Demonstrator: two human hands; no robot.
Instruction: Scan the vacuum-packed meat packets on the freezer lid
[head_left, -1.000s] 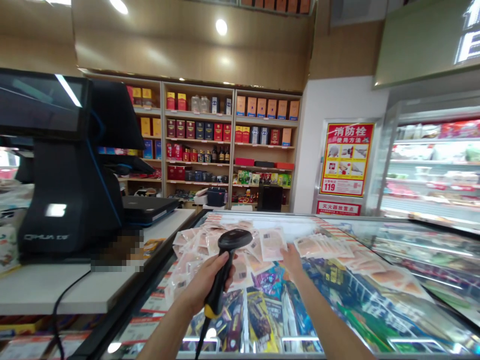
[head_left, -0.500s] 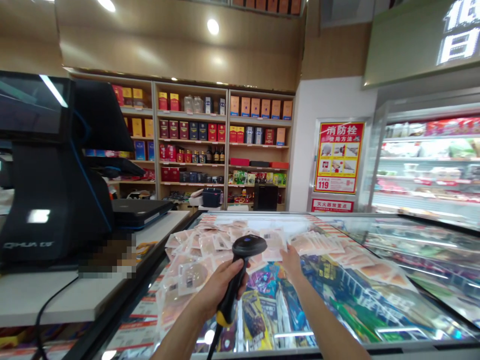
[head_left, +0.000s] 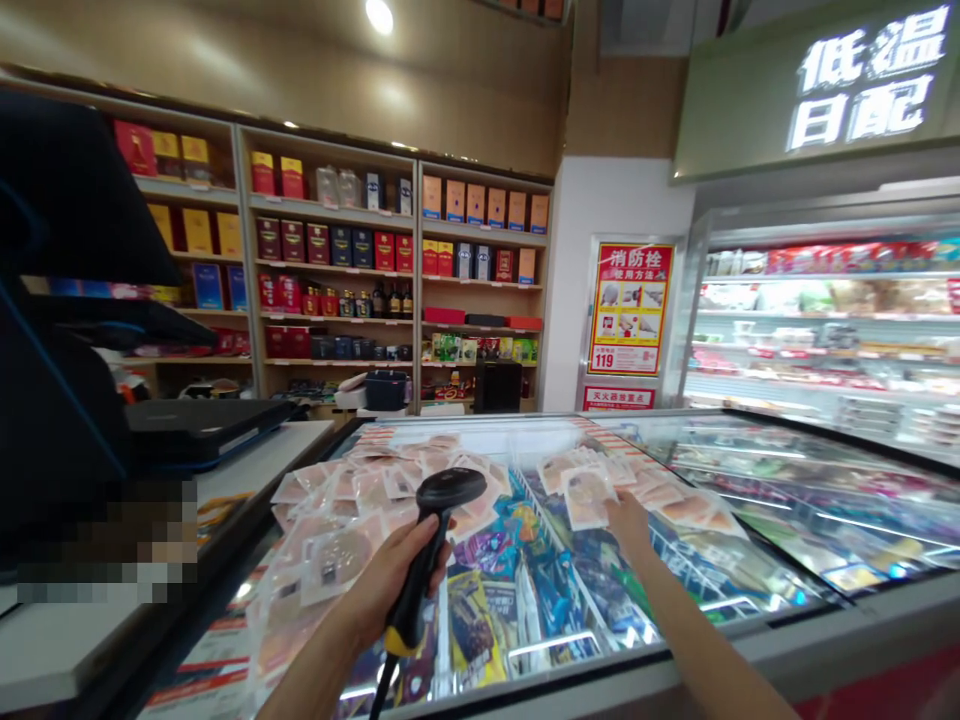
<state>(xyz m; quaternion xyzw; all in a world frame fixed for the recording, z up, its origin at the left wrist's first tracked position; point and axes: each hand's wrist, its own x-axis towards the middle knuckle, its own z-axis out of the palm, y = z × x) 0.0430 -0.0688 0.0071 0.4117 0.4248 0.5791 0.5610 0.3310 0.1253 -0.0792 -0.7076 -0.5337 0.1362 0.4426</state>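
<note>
Over the glass-topped freezer (head_left: 810, 640), the left hand (head_left: 390, 572) grips a barcode scanner (head_left: 451, 487); the right hand (head_left: 628, 522) pinches a packet (head_left: 587, 497).

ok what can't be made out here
Head view: print on the packet in the right grip, too small.
Head view: part of the scanner, hidden by the left grip.
Head view: cord, its end cut off by the bottom edge.
Head view: whatever the pixelated patch covers.
</note>
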